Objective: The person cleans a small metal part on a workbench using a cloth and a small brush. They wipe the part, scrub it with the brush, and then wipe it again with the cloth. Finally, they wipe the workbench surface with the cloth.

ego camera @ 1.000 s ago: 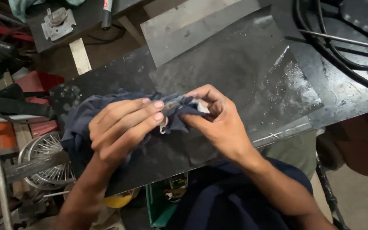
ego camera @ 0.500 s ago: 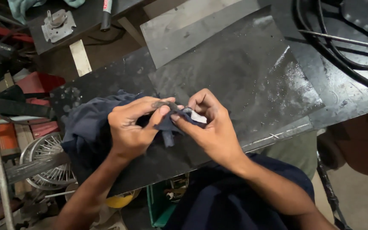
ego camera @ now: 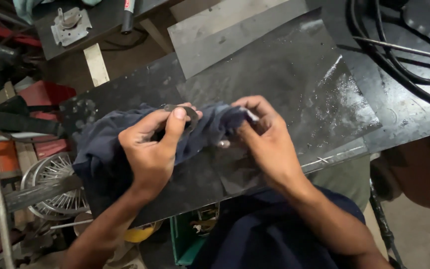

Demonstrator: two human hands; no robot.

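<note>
Broadly, a dark, scuffed sheet-metal bench top (ego camera: 294, 74) fills the middle of the view, with a paler grey metal sheet (ego camera: 225, 30) lying across its far edge and black cables (ego camera: 399, 65) coiled at the far right. Off the left edge sit a spoked wire wheel (ego camera: 51, 174), red and orange clutter, and a small grey metal bracket (ego camera: 69, 25) on a dark board farther back.

On the bench lies a crumpled dark navy cloth (ego camera: 100, 149), its long axis running left to right, bunched wide under the left forearm and tapering toward the right hand.

The left hand (ego camera: 148, 149) rests on top of the cloth, its fingers curled; thumb and forefinger pinch a small dark metal ring (ego camera: 187, 113) at the cloth's upper edge. The ring is thus in the left hand's grip, just to the left of the right hand and nearer the left.

The right hand (ego camera: 267, 137) is closed round the narrow right end of the cloth, fingertips folded in on a small pale object (ego camera: 251, 115), too hidden to identify. A small shiny rounded metal piece (ego camera: 223, 144) lies on the bench between the two hands, just below the cloth and nearer the right.
</note>
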